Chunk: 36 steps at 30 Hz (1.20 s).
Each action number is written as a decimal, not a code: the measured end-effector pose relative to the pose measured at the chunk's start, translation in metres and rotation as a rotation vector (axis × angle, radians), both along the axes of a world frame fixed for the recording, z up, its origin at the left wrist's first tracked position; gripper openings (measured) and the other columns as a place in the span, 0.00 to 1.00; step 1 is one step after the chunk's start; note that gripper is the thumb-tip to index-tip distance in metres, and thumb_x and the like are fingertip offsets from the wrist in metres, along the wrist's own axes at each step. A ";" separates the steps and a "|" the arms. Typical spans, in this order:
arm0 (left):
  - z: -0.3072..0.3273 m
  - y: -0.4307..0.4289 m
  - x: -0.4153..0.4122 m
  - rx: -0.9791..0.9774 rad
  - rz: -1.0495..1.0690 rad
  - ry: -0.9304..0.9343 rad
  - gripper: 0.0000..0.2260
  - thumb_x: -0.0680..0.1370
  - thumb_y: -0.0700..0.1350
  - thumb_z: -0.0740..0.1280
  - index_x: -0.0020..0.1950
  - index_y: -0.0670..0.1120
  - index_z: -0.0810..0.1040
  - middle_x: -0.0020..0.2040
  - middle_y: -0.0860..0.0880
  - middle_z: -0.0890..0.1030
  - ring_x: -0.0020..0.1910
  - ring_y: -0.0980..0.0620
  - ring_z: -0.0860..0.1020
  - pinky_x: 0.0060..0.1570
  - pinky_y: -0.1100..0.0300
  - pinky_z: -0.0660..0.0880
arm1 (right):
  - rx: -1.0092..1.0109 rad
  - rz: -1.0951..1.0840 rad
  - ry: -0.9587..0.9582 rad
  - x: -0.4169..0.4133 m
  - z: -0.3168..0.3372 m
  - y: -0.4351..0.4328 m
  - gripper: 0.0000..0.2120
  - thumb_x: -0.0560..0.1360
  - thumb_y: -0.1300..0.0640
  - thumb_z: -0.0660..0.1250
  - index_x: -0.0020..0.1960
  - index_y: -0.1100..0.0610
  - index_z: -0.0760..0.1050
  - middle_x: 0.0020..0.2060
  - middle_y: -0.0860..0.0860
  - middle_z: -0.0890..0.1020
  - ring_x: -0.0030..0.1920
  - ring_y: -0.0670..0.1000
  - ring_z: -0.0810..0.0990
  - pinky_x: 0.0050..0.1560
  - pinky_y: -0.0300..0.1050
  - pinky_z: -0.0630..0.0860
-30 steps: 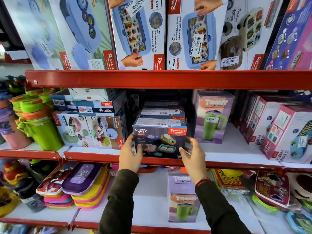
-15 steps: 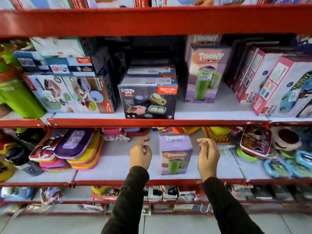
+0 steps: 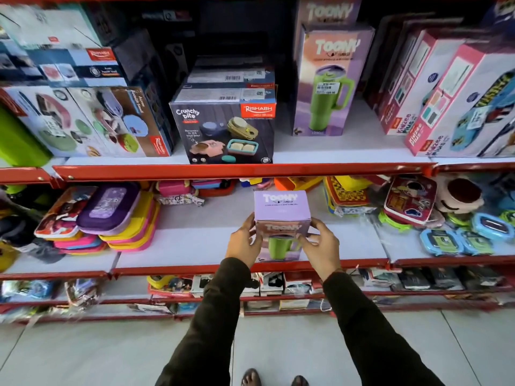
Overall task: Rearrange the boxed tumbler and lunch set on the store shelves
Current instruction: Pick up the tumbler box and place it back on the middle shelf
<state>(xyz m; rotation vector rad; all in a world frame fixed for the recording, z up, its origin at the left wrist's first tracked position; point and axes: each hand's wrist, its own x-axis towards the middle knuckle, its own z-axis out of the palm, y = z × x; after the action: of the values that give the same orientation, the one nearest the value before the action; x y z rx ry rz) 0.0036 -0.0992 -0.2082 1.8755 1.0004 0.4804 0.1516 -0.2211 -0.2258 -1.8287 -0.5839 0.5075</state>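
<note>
Half a second ago my hands hovered beside the small tumbler box (image 3: 281,215) without touching; now my left hand (image 3: 245,242) and right hand (image 3: 320,246) grasp its sides on the middle shelf (image 3: 195,240). The lunch set box (image 3: 225,129) sits on the shelf above. My fingers cover the box's lower corners, and the print is blurred.

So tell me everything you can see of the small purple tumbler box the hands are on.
The small Toony tumbler box is a lilac cardboard carton, upright, with pale "Toony" lettering on its top and front and a green handled tumbler pictured on the front. It looks closed and undamaged. It stands near the front edge of the lower white shelf, apart from the other goods. The left hand grips its left side and the right hand its right, fingers curling onto the front.
</note>
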 end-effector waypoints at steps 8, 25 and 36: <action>0.067 -0.015 -0.018 0.244 -0.026 -0.245 0.21 0.78 0.47 0.72 0.71 0.48 0.77 0.54 0.53 0.86 0.54 0.58 0.85 0.55 0.62 0.83 | 0.300 -0.085 -0.338 -0.002 0.056 -0.041 0.21 0.70 0.54 0.78 0.61 0.49 0.79 0.52 0.38 0.81 0.48 0.47 0.84 0.46 0.48 0.83; 0.223 -0.042 0.008 0.418 0.161 -0.758 0.19 0.78 0.39 0.71 0.70 0.45 0.78 0.55 0.55 0.85 0.54 0.68 0.82 0.52 0.74 0.78 | 0.752 -0.023 -0.361 0.013 0.220 -0.043 0.17 0.74 0.56 0.73 0.63 0.47 0.80 0.61 0.50 0.83 0.63 0.51 0.83 0.52 0.45 0.84; 0.234 -0.039 0.011 0.432 0.130 -0.756 0.18 0.78 0.42 0.72 0.68 0.46 0.80 0.59 0.52 0.86 0.57 0.58 0.85 0.55 0.70 0.79 | 0.739 -0.024 -0.341 0.014 0.235 -0.044 0.19 0.77 0.59 0.72 0.59 0.37 0.79 0.61 0.46 0.83 0.61 0.45 0.83 0.54 0.38 0.82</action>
<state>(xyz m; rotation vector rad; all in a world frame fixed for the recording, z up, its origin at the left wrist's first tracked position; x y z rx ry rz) 0.0147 -0.1382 0.0259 1.7481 0.5217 1.4451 0.1653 -0.2650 0.0096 -1.2070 -0.8441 -0.0576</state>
